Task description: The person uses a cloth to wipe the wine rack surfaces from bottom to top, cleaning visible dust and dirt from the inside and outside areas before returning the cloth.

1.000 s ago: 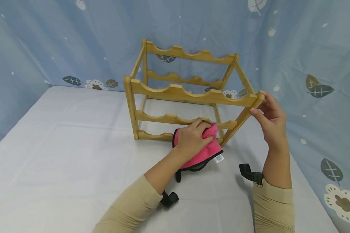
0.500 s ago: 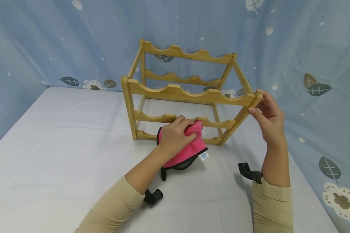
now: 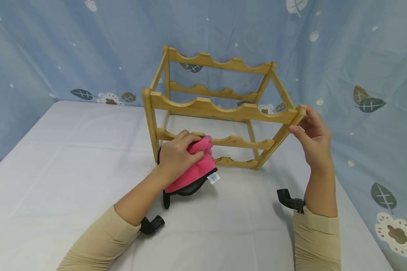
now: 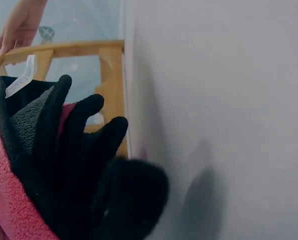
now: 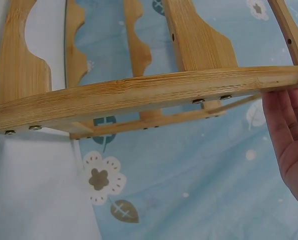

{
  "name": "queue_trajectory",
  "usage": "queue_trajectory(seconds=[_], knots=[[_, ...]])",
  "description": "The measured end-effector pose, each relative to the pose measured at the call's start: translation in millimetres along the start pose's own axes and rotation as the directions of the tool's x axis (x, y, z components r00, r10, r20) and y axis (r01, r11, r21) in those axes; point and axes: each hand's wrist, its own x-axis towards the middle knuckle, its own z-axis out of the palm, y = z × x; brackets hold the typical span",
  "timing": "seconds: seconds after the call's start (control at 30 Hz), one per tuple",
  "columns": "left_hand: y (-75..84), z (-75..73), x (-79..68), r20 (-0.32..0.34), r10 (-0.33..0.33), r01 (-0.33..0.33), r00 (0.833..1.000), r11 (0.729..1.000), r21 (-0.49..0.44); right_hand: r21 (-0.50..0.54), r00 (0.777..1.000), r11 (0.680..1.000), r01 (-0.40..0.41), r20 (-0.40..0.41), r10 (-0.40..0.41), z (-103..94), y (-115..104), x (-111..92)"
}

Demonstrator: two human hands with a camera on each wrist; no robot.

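Note:
A wooden wine rack (image 3: 224, 109) with scalloped rails stands on the white-covered table in the head view. My left hand (image 3: 176, 154) grips a pink cloth (image 3: 198, 165) with a dark edge and a white tag, against the rack's middle front rail near its left end. The cloth's black and grey underside (image 4: 34, 120) hangs in folds in the left wrist view, hiding most of that hand. My right hand (image 3: 313, 137) holds the top of the rack's front right post (image 3: 285, 130) between thumb and fingers. In the right wrist view, metal screw heads dot this post (image 5: 139, 97).
The white-covered table (image 3: 71, 180) extends left and in front of the rack. A blue curtain (image 3: 122, 45) with leaves and flowers hangs behind and to the right. Black camera mounts (image 3: 289, 201) sit at both wrists.
My left hand has slid the cloth leftward along the rack's front, from the right half toward the left post. The right hand keeps its hold, and the rack stays in place.

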Motion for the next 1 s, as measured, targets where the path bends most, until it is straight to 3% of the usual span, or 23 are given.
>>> queue_trajectory(seconds=[0.23, 0.53, 0.77, 1.0], knots=[[-13.5, -20.1, -9.6, -0.002, -0.059, 0.059, 0.998, 0.998, 0.018, 0.003, 1.0, 1.0, 0.001, 0.005, -0.001, -0.6, 0.9, 0.6], [-40.7, -42.0, -23.2, -0.108, -0.157, 0.164, 0.982, 0.985, 0.057, -0.013, 1.0, 1.0, -0.003, 0.001, 0.003, -0.3, 0.7, -1.3], [-52.1, -59.1, -24.6, -0.173, -0.155, 0.172, 0.973, 0.981, 0.09, -0.015, 1.0, 1.0, 0.007, 0.013, -0.006, -2.2, 1.1, -1.5], [-56.6, -64.9, -27.5, -0.183, -0.16, 0.176, 0.97, 0.982, 0.075, -0.019, 1.0, 1.0, 0.013, 0.018, -0.012, -2.0, 1.5, -2.0]])
